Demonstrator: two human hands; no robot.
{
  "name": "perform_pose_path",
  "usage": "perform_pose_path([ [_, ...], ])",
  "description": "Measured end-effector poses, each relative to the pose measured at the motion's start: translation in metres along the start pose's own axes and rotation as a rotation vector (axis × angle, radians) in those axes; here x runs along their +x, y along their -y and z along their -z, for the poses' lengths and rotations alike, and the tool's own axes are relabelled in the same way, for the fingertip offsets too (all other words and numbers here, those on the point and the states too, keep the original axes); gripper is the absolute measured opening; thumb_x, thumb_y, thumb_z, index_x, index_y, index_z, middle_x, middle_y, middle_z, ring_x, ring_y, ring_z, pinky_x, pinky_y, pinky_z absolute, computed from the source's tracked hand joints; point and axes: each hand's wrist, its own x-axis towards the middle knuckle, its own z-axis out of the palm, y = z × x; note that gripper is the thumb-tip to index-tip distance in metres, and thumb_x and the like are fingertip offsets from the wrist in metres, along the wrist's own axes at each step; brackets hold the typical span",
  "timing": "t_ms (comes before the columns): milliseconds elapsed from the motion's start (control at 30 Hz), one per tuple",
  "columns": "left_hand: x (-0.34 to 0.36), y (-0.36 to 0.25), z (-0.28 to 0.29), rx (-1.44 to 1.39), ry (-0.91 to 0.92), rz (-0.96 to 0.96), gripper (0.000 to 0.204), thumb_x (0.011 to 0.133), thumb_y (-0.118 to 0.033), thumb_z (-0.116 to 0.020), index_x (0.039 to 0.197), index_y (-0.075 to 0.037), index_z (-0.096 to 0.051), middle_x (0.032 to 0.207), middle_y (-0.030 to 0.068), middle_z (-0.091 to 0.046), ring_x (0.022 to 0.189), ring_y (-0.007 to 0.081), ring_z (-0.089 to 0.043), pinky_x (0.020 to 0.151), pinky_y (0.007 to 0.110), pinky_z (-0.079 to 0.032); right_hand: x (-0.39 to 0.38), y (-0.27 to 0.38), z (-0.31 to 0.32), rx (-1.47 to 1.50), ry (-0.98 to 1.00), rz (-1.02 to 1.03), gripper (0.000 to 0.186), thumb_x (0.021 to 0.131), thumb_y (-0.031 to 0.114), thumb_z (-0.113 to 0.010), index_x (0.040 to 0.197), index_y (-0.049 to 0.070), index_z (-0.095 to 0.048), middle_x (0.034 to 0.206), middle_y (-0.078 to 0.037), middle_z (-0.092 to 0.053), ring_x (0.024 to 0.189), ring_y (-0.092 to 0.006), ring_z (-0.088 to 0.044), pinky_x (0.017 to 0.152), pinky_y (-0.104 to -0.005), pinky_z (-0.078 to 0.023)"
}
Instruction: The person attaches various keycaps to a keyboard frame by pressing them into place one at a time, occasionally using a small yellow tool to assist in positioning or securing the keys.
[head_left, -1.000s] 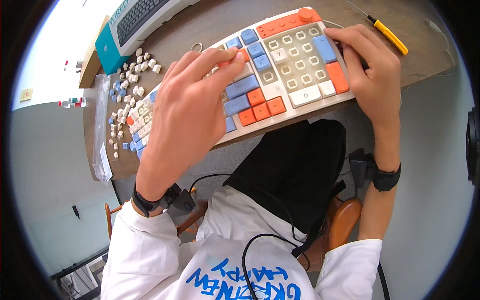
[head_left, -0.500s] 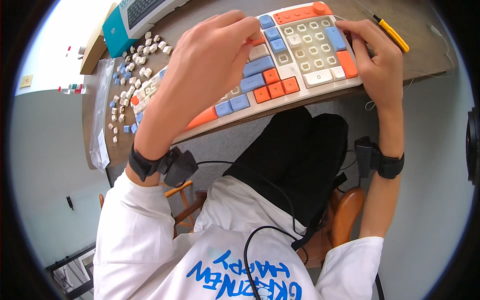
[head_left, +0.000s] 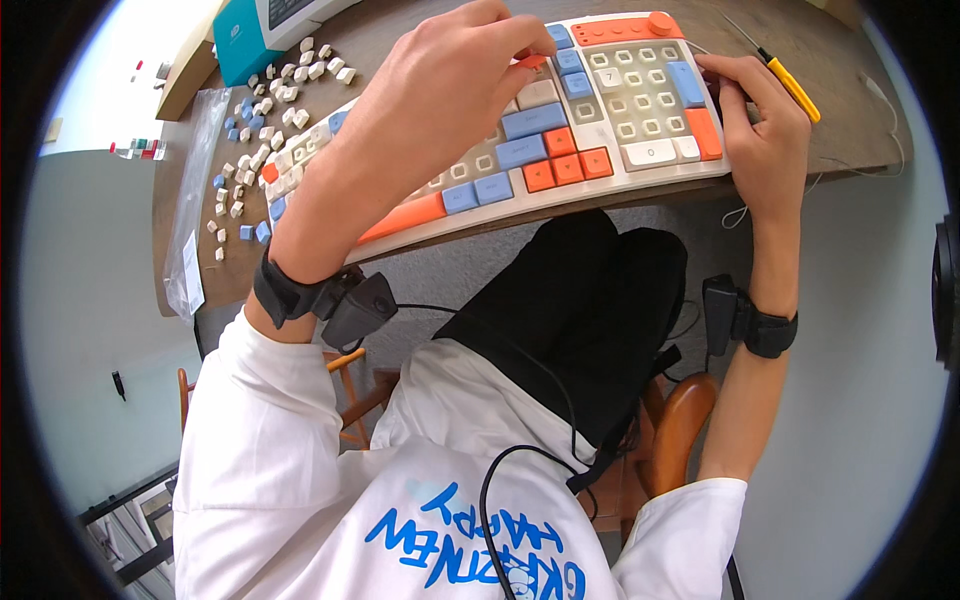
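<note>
A white keyboard [head_left: 650, 153] with orange, blue and cream keycaps lies along the desk's near edge, with many bare switch spots in the number pad and main block. My left hand [head_left: 440, 100] arches over its upper middle, thumb and index finger closed at an orange keycap [head_left: 530, 62]; whether that cap is seated or lifted I cannot tell. The hand hides much of the left keys. My right hand [head_left: 765, 130] grips the keyboard's right edge, fingertips near the top corner and thumb beside the side keys.
Loose cream and blue keycaps [head_left: 290, 93] lie scattered left of the keyboard, beside a clear plastic bag [head_left: 190, 210]. A teal-and-white box [head_left: 240, 55] and cardboard [head_left: 178, 75] stand at upper left. A yellow screwdriver [head_left: 795, 90] and thin cable [head_left: 890, 120] lie on the wooden desk [head_left: 850, 150] at right.
My left hand has moved up and to the right, staying closed at the orange keys. The keyboard and my right hand have shifted slightly to the right.
</note>
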Motion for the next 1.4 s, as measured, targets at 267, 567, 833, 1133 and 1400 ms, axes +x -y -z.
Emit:
perform_pose_path([
  [267,-0.016,0.002,0.011,-0.149,-0.155,0.009,0.015,0.093,-0.006,-0.071,0.106,0.002,-0.067,0.099,0.0175,-0.067,0.085,0.0356,-0.069,0.076,0.04,-0.057,0.003,0.005,0.003,0.002,0.005,-0.081,0.022,0.092,-0.006,-0.057,0.105,0.0,-0.074,0.093,-0.012,-0.075,0.083,-0.0225,-0.073,0.076,-0.03,-0.056],
  [567,-0.12,0.026,0.072,0.081,-0.261,0.193,0.026,0.093,-0.01,-0.076,0.119,-0.009,-0.074,0.105,0.0054,-0.073,0.094,0.0155,-0.072,0.079,0.028,-0.058,0.001,0.001,0.013,-0.244,-0.121,-0.012,0.028,0.093,0.001,-0.064,0.117,0.008,-0.076,0.117,-0.011,-0.07,0.106,-0.0259,-0.069,0.095,-0.0357,-0.053],
  [833,-0.231,0.039,0.089,0.013,-0.27,0.473,0.022,0.093,-0.004,-0.072,0.114,-0.007,-0.074,0.096,0.0038,-0.065,0.079,0.0132,-0.064,0.071,0.027,-0.053,0.003,-0.065,0.067,-0.625,0.132,-0.19,0.032,0.101,0.027,-0.065,0.122,0.004,-0.073,0.118,-0.017,-0.07,0.109,-0.0352,-0.067,0.099,-0.041,-0.05],
  [1133,-0.259,0.055,0.065,-0.154,-0.353,0.519,0.013,0.103,-0.011,-0.055,0.104,0.0,-0.062,0.087,0.0069,-0.059,0.071,0.0146,-0.053,0.069,0.031,-0.047,0.026,0.025,0.072,-0.542,0.078,-0.339,0.027,0.106,0.02,-0.059,0.126,0.004,-0.066,0.109,-0.01,-0.074,0.1,-0.0201,-0.071,0.089,-0.0333,-0.054],
  [1400,-0.255,0.059,0.053,-0.148,-0.321,0.51,0.019,0.094,-0.013,-0.076,0.107,-0.005,-0.065,0.085,0.0049,-0.057,0.068,0.0142,-0.05,0.063,0.03,-0.045,0.026,0.243,-0.033,-0.17,0.513,0.149,0.023,0.089,-0.003,-0.072,0.11,0.007,-0.076,0.086,-0.007,-0.065,0.069,-0.0166,-0.06,0.061,-0.0296,-0.049],
])
